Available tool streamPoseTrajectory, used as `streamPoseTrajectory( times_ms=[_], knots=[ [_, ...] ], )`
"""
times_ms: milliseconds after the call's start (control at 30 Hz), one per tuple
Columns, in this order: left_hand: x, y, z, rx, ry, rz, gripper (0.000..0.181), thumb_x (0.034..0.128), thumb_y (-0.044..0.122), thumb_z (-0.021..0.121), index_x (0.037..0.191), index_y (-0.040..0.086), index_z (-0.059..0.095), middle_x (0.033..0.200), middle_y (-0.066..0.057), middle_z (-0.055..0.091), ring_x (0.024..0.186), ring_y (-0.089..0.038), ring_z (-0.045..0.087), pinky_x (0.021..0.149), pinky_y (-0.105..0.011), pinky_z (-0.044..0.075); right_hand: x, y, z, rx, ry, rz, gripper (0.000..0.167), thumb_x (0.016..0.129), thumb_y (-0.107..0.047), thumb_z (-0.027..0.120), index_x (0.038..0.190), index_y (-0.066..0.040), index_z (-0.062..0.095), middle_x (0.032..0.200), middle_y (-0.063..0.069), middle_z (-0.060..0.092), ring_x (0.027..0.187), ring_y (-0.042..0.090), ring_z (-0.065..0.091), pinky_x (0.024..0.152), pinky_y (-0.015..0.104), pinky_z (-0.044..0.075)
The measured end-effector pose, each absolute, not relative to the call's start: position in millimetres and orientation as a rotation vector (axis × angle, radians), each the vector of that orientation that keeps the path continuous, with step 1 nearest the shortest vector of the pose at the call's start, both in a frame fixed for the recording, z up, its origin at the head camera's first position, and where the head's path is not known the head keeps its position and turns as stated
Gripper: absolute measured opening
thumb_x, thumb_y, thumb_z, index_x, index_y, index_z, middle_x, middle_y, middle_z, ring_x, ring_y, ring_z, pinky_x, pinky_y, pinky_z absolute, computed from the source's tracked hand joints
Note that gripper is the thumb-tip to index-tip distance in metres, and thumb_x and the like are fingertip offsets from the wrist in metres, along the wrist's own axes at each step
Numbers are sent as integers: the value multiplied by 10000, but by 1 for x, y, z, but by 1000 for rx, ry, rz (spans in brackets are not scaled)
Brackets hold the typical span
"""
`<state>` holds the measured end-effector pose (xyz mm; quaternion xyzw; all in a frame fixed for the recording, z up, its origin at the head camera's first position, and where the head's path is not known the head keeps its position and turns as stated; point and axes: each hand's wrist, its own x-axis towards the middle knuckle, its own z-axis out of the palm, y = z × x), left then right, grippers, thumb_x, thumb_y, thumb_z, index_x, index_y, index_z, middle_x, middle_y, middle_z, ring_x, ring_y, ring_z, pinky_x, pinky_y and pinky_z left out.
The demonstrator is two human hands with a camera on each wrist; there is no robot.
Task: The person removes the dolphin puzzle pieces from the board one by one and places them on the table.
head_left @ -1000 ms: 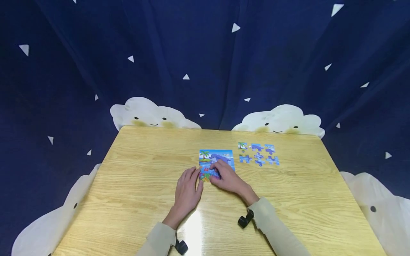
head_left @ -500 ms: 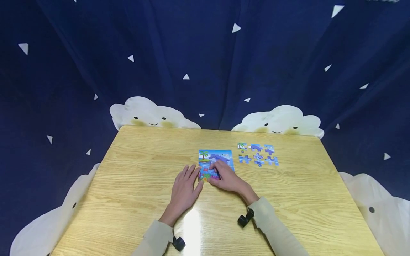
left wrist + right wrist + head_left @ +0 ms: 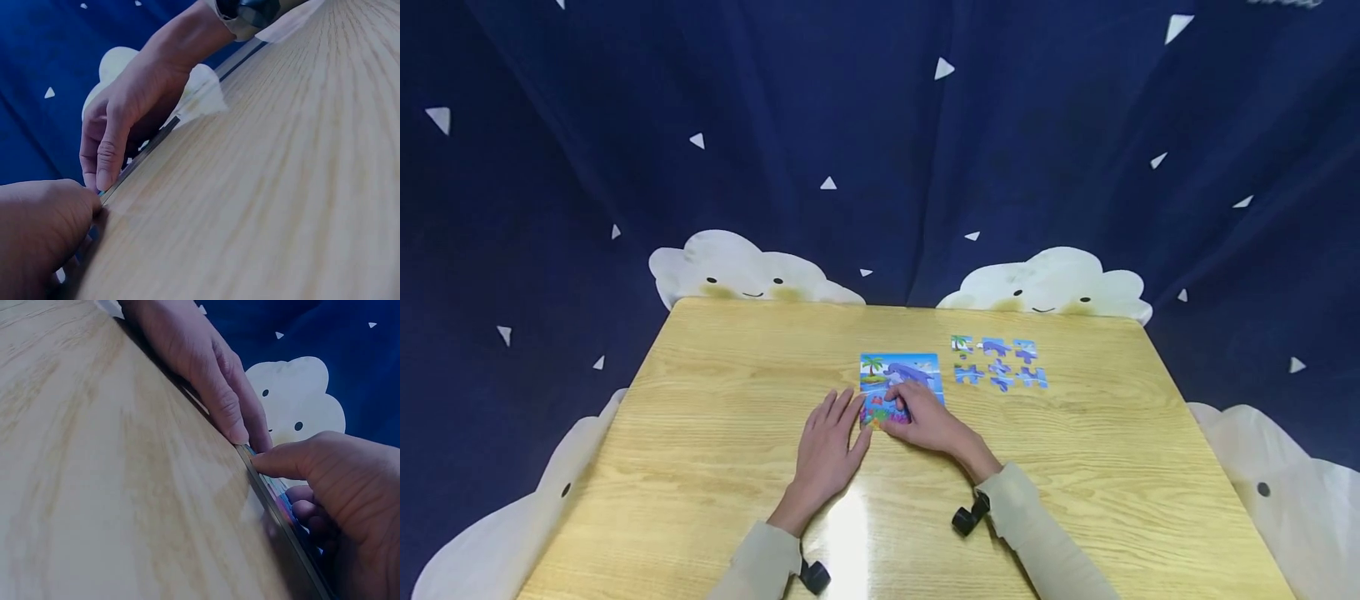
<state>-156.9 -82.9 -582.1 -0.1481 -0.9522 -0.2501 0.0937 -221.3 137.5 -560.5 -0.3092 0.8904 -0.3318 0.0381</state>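
Observation:
A square jigsaw puzzle (image 3: pixel 900 365) with a dolphin and palm tree picture lies flat on the wooden table. My left hand (image 3: pixel 829 450) rests at its left side, fingers stretched out and thumb by the lower left corner. Bent over the lower part of the picture is my right hand (image 3: pixel 931 423). In the right wrist view, the right thumb (image 3: pixel 284 459) touches the puzzle close to the left thumb (image 3: pixel 226 409), with the other right fingers curled on the colored surface. Whether a piece sits between the right fingers is hidden.
Several loose jigsaw pieces (image 3: pixel 999 367) lie in two rows on the table (image 3: pixel 715 417), right of the puzzle. Behind the far edge hangs a dark blue curtain (image 3: pixel 820 125) with white triangles and clouds.
My left hand has shifted slightly left and its fingers have spread a little. The right hand remains over the puzzle's lower part. The whole head view has drifted slightly.

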Motion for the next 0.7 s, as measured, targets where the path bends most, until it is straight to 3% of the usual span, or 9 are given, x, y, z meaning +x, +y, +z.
streamPoseTrajectory(
  times_ms=[700],
  knots=[
    [-157,-82,-585,-438,-2814,-712,556,1076,422,518,1556,143,509,1610,-118,461,1537,-379,324,1229,-568,266,-223,137,-564,-928,2750,-949,424,953,-408,751,1198,-110,577,998,-12,520,926,158,472,826,347,401]
  ],
)
